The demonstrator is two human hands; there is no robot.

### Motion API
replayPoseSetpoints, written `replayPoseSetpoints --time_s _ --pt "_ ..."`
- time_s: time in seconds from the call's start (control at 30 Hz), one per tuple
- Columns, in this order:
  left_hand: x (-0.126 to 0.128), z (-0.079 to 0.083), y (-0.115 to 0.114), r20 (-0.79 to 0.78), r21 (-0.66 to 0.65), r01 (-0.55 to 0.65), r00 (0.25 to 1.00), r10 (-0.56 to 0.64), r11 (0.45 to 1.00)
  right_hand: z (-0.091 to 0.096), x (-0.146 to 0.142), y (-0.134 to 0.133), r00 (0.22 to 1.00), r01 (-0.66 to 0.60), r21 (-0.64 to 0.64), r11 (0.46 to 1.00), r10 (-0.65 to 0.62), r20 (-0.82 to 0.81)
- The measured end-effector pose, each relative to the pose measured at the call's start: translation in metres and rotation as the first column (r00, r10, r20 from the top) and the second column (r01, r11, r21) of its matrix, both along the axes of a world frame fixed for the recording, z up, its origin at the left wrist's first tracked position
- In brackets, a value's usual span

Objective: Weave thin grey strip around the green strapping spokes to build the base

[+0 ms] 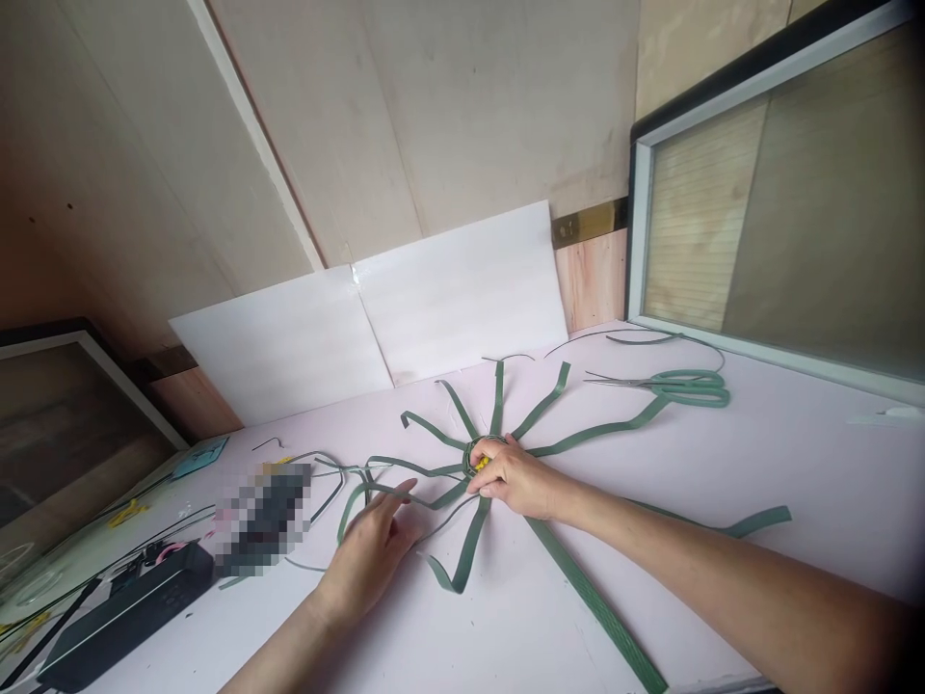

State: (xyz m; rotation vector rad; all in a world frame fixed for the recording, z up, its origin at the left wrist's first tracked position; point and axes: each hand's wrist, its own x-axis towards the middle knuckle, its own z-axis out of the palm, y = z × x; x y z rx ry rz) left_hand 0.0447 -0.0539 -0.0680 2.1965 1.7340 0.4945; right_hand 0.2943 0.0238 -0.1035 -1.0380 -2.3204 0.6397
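Note:
A small ring-shaped weaving [468, 450] of green strips lies on the pale tabletop, with yellow bits at its middle. Flat green strips [541, 400] radiate from it in several directions, some bent at their ends. My right hand [516, 477] is closed on the weaving, fingers over its centre and hiding part of it. Left of it, my left hand [380, 540] is beside the bent green strips. A thin green strand [448, 520] runs from the weaving to its thumb and fingers, which appear to pinch it. One wide green strip [593, 598] extends toward the front edge.
Green-handled scissors [690, 387] lie at the right. At left stand a dark box [130, 612] and a blurred-out object [264, 520], among loose strands and yellow pieces [126, 513]. White panels [462, 289] lean at the back; a framed pane [787, 202] stands at right.

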Motion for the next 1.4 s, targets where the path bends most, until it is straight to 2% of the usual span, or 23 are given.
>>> replayPoseSetpoints --time_s 0.1,0.23,0.37,0.5,0.63,0.73,0.9,1.0,1.1,1.23,1.3,1.4 --pt "0.016 -0.005 0.015 0.205 -0.009 0.059 0.977 -0.056 0.998 0.002 -0.001 -0.002 1.000 0.010 0.016 1.000 -0.010 -0.008" --pt "0.022 -0.007 0.029 0.208 0.062 0.116 0.970 -0.127 0.991 0.006 -0.004 -0.005 0.999 0.039 0.033 0.999 -0.038 -0.015" --pt "0.014 -0.007 0.035 0.094 0.177 0.236 0.962 -0.255 0.955 0.009 -0.008 -0.007 0.997 0.077 0.042 0.996 -0.076 -0.017" --pt "0.005 -0.012 0.043 -0.179 0.250 0.446 0.894 -0.411 0.860 0.009 -0.009 -0.008 0.996 0.094 0.043 0.995 -0.094 -0.013" --pt "0.008 -0.017 0.055 -0.401 0.278 0.537 0.818 -0.411 0.797 0.008 -0.010 -0.009 0.995 0.100 0.050 0.994 -0.100 -0.010" --pt "0.015 -0.016 0.066 -0.430 0.338 0.560 0.807 -0.405 0.757 0.010 -0.010 -0.010 0.994 0.107 0.043 0.993 -0.107 -0.008" --pt "0.024 -0.014 0.091 -0.333 0.350 0.639 0.768 -0.547 0.685 0.013 -0.011 -0.012 0.994 0.108 0.020 0.994 -0.108 -0.011" --pt "0.024 -0.018 0.105 -0.243 0.370 0.666 0.743 -0.624 0.648 0.013 -0.010 -0.011 0.994 0.111 0.024 0.994 -0.111 -0.016" --pt "0.022 -0.025 0.113 -0.112 0.371 0.654 0.737 -0.667 0.660 0.011 -0.009 -0.011 0.994 0.110 0.028 0.994 -0.109 -0.019" --pt "0.022 -0.027 0.112 0.060 0.360 0.634 0.717 -0.695 0.685 0.010 -0.008 -0.010 0.994 0.108 0.035 0.994 -0.107 -0.025" --pt "0.023 -0.025 0.111 0.082 0.359 0.634 0.710 -0.700 0.685 0.008 -0.007 -0.010 0.994 0.105 0.035 0.994 -0.103 -0.031" --pt "0.024 -0.024 0.111 0.030 0.350 0.663 0.698 -0.716 0.662 0.006 -0.007 -0.010 0.995 0.092 0.035 0.995 -0.090 -0.038"
